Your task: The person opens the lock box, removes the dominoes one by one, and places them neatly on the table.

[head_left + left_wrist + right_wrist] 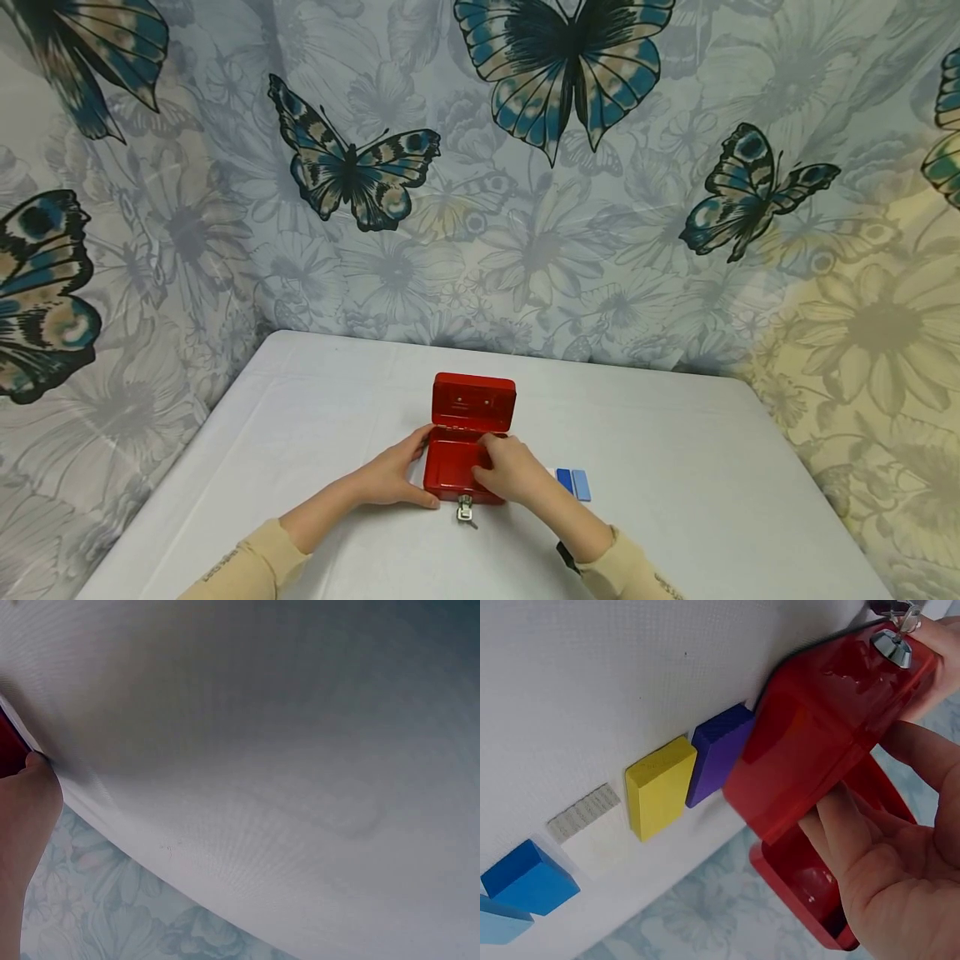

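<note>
A red metal cash box [450,467] stands on the white table with its lid [474,402] tipped up. Its front lock holds a key [465,510]. My left hand [390,475] holds the box's left side, thumb at the front corner and fingers toward the back. In the left wrist view, only part of that hand [30,817] shows beside a red corner. My right hand [516,471] reaches over the right wall, its fingers inside the box. From the right wrist view, the wall hides the fingertips of this hand [900,855], so anything between them is out of sight.
Right of the box stands a row of small blocks: purple [721,757], yellow [661,787], white [596,836], blue [531,877] and light blue [502,922]. Under the right forearm a dark object [567,557] shows partly. Butterfly-print cloth [525,275] hangs behind the table.
</note>
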Demonstrator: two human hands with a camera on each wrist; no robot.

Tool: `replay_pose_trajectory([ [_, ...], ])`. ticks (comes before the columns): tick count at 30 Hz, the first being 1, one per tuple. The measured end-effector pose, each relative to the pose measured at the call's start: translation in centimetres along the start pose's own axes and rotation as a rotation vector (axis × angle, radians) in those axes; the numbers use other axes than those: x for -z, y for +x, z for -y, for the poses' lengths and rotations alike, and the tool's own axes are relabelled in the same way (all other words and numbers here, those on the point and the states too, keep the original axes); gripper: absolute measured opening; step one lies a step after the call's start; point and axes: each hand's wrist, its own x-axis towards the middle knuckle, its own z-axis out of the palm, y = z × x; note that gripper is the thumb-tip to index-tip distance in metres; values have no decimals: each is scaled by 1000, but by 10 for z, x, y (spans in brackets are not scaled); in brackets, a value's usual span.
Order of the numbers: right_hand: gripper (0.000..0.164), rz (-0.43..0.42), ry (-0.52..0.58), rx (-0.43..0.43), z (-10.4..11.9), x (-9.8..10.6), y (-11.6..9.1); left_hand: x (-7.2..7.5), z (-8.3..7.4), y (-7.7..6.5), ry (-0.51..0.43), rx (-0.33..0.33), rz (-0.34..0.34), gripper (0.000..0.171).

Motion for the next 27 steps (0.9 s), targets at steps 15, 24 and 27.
replay_pose_trajectory([
  [15, 33, 20, 73, 101, -2, -4, 0, 0, 0, 0, -2, -8, -1, 105],
  [24, 33, 44, 174, 101, -7, -2, -1, 1, -2, -1, 0, 2, 0, 105],
  [27, 33, 34, 162, 72, -8, -1, -1, 1, -3, -1, 0, 8, 0, 105],
])
